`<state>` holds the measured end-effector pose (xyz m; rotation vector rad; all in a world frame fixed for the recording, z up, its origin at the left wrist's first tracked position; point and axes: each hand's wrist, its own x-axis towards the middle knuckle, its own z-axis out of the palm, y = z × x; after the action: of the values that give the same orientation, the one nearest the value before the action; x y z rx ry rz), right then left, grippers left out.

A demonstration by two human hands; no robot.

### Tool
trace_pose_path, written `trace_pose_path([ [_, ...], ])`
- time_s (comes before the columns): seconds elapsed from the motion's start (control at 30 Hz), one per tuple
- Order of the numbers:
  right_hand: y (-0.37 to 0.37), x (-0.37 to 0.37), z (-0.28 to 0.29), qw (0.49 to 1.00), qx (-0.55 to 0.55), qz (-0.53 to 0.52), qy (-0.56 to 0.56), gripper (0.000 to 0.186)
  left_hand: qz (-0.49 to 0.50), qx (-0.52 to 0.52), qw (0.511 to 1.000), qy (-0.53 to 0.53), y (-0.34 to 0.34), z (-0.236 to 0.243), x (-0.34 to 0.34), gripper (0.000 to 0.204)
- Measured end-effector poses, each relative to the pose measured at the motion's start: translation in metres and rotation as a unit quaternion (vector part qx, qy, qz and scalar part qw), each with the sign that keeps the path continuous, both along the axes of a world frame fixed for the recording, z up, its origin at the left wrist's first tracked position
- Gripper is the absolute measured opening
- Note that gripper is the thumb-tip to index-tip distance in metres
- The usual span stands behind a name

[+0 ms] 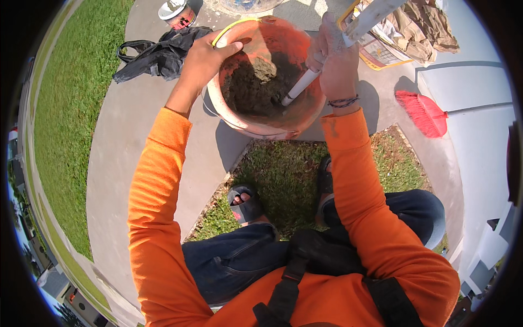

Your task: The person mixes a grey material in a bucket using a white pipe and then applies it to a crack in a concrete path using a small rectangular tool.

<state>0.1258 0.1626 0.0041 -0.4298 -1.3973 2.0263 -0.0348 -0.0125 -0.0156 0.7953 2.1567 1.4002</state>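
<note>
An orange bucket (305,117) stands on the concrete path in front of me, holding dark grey-brown wet mix (256,87). My left hand (204,57) grips the bucket's near-left rim beside its yellow handle. My right hand (335,57) is closed around a long white pipe (305,82), whose lower end is pushed into the mix. The pipe's upper end runs out past the top right of the view.
A black plastic bag (158,54) and a small white-lidded tub (177,13) lie at the far left of the path. Crumpled brown paper sacks (419,27) lie at the far right, a red broom head (422,111) beside a white wall. Grass lies under my sandalled feet (245,201).
</note>
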Motion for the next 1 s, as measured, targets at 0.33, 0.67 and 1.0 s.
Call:
trace_pose_path([
  [0.33,0.015,0.005,-0.024,0.995,-0.048,-0.076,0.049,0.046,-0.019,-0.002,0.999,0.049,0.007,0.0,0.011,0.04],
  [0.67,0.012,0.01,-0.069,0.989,-0.064,-0.135,0.017,0.053,-0.034,-0.025,0.999,0.033,0.019,0.007,0.018,0.042],
  [1.0,-0.002,0.006,-0.066,0.988,-0.102,-0.112,0.009,0.046,-0.03,-0.029,0.999,0.015,0.014,0.009,0.014,0.041],
])
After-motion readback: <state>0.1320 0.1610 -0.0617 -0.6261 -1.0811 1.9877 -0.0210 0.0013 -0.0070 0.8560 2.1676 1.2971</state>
